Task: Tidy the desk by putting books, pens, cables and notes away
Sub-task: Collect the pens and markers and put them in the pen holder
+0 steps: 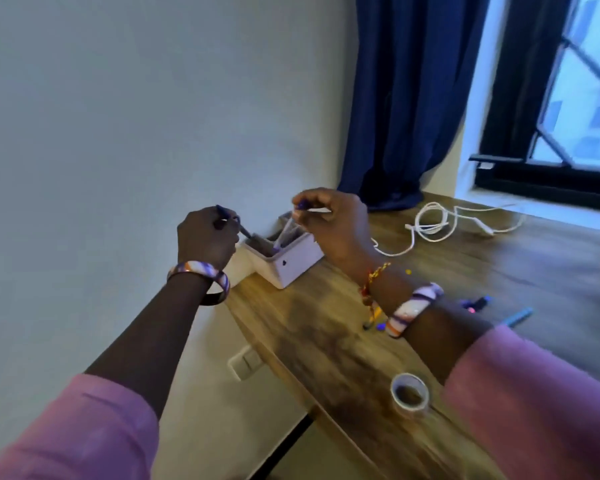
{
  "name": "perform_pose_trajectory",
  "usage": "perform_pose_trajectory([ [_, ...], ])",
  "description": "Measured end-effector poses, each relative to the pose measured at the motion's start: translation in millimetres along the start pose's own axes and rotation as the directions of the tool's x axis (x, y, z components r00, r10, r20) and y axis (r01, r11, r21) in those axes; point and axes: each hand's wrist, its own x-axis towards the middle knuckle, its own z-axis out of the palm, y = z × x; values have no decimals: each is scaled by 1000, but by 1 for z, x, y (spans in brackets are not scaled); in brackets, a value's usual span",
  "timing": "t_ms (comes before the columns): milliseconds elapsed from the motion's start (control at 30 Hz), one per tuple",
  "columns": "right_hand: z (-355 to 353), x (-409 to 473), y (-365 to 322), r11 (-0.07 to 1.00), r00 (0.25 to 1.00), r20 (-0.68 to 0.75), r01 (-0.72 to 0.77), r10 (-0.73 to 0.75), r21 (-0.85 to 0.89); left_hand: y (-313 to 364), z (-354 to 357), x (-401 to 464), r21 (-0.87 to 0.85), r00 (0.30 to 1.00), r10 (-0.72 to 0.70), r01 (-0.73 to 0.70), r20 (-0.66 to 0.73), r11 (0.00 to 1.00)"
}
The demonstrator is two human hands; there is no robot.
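A white desk organiser [291, 263] stands at the desk's left edge by the wall. My left hand [207, 242] grips a dark blue pen [243, 231] whose tip points down into the organiser's near compartment. My right hand [333, 223] pinches the top of a clear pen with a purple cap [286, 233], which stands tilted in the far compartment. A white cable [437, 221] lies coiled on the desk behind my right hand. Several more pens [478, 303] lie on the desk past my right wrist, partly hidden by it.
The wooden desk [326, 341] runs along a white wall. A roll of tape [409, 393] sits near the front edge. A blue curtain [402, 98] hangs at the back, touching the desk, with a window [575, 98] to its right. A wall socket [245, 362] sits below the desk.
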Motion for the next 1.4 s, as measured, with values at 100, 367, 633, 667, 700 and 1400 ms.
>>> perform_pose_trajectory([
  [100,36,20,20,996,997,75,39,-33,-77,-17,11,22,18,998,-23,22,64,1000],
  [367,73,30,47,929,987,159,60,-1,-366,-46,22,79,231,869,-125,12,479,973],
  [633,-7,3,41,757,991,-128,-106,29,-645,14,56,47,114,695,478,-621,537,775],
  [667,-22,-6,40,707,984,-174,-151,40,-691,19,70,38,23,612,499,-645,614,764],
  [700,-38,-17,39,670,972,-226,-206,58,-713,23,85,29,-27,528,496,-665,689,746],
  [1400,-120,-79,72,94,905,-29,-76,425,-993,14,190,9,-197,471,107,147,876,969],
])
